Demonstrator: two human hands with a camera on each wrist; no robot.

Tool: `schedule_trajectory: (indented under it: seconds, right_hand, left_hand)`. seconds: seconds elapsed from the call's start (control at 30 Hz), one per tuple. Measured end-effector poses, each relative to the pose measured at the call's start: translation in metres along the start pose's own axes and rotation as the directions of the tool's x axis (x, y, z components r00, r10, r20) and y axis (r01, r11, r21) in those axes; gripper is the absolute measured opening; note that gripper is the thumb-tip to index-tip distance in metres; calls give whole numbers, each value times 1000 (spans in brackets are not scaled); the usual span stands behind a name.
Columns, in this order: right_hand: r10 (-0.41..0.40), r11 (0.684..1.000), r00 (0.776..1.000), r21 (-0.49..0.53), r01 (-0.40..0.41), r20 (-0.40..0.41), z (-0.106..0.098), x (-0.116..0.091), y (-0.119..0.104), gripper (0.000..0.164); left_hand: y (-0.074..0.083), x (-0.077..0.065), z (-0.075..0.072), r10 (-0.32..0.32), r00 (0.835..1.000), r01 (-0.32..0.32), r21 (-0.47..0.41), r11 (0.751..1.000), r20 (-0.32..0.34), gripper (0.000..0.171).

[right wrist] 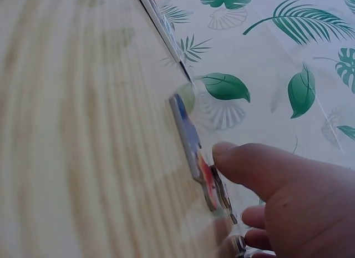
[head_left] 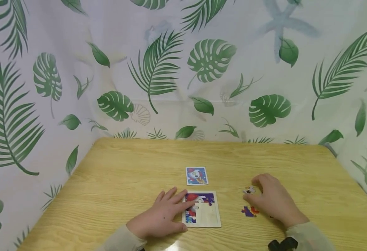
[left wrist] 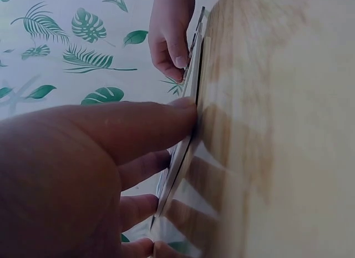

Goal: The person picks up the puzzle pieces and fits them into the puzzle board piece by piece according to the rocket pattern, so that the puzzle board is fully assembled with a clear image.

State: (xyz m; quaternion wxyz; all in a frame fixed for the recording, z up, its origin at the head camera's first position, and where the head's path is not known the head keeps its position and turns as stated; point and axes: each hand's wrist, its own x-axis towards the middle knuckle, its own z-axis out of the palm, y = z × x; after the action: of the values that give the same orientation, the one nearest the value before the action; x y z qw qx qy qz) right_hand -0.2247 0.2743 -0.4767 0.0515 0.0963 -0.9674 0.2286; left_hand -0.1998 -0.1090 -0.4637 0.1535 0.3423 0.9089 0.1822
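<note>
My left hand (head_left: 161, 218) lies with fingers spread over the left side of a square puzzle board (head_left: 208, 219). Its thumb (left wrist: 177, 116) presses the board's near edge, and fingertips rest on the top. Several pieces sit in the board's upper and left parts; bare wood shows at the lower right. My right hand (head_left: 272, 200) pinches a whitish puzzle piece (head_left: 249, 190) between thumb and forefinger, right over the table. Just in front of that hand lies a purple and red puzzle piece (head_left: 249, 211), also seen edge-on in the right wrist view. The right palm hides part of the table.
A small picture card (head_left: 197, 175) with a white figure on blue lies just behind the board. The wooden table (head_left: 133, 167) reaches back to a leaf-patterned cloth (head_left: 171, 118). A small dark bit (head_left: 272, 217) shows under the right palm's edge.
</note>
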Motion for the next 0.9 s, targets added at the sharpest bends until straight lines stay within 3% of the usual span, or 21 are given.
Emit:
schedule_trajectory:
  seconds: [0.33, 0.47, 0.9]
  right_hand:
    - [-31, 998, 999, -51, 29, -42, 2, 4, -2, 47]
    - [-35, 999, 999, -25, 34, -32, 8, 1, -2, 42]
    - [-24, 999, 998, 31, 26, -59, 4, 2, -7, 47]
  left_hand:
    - [-2, 0, 2, 11, 1000, -10, 21, 1000, -19, 72]
    - [-2, -1, 5, -19, 1000, 19, 14, 1000, 3, 71]
    - [-2, 3, 2, 1, 1000, -1, 4, 1000, -2, 69]
